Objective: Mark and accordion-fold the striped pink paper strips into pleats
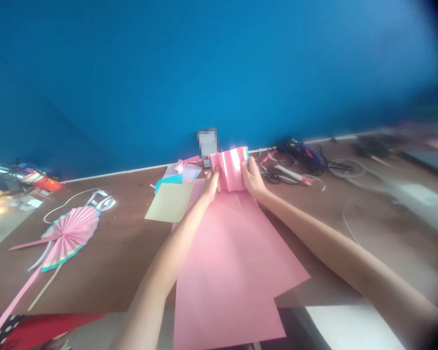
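Note:
Between my two hands is a piece of folded pink paper (230,170) with creases running up and down and shiny light stripes. My left hand (212,184) grips its left edge, and my right hand (253,179) grips the right edge, where a blue and yellow border shows. Below my hands lie large pink paper sheets (229,262), overlapping and reaching past the table's front edge. A pale yellow sheet (168,201) and a blue sheet (170,183) lie left of my left hand.
On the left of the brown table (127,262) lies a pleated pink paper fan (71,233) with paper strips and a stick. White tape (102,199) is behind it. Cables and tools (295,158) sit at the back right. A blue wall (204,73) rises behind.

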### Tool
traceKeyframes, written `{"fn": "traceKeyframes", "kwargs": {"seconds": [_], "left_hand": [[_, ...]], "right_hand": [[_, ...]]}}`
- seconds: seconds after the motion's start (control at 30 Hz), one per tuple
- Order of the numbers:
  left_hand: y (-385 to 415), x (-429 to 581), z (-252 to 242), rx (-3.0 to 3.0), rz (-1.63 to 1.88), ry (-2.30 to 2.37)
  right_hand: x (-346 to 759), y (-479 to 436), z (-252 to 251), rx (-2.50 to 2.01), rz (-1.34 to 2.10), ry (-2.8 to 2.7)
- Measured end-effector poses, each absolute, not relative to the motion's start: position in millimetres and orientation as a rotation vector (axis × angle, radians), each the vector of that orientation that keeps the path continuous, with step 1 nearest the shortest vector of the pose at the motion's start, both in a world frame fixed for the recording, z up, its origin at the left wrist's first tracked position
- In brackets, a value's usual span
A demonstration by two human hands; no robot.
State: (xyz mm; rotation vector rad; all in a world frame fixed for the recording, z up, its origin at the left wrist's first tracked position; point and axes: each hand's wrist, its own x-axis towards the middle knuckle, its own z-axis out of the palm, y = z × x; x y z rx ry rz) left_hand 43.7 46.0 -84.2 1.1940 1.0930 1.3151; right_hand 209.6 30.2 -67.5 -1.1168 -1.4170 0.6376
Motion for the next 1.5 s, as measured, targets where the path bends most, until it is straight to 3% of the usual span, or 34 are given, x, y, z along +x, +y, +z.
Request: {"fn": "traceKeyframes", "kwargs": {"seconds": [0.73, 1.0, 1.5], "left_hand": [[22.5, 58.3, -60.5, 1.630, 1.281, 0.946], [31.1, 53.7, -71.9, 1.505, 1.280, 1.127], [31.7, 54.4, -70.2, 1.327, 1.271, 1.025]], "right_hand": [[196.0, 27.1, -70.9, -1.041, 0.742, -1.459], [196.3, 20.1, -60.8, -1.017, 0.637, -1.435], [193.6, 17.3, -65.2, -1.063, 0.848, -1.396]]}}
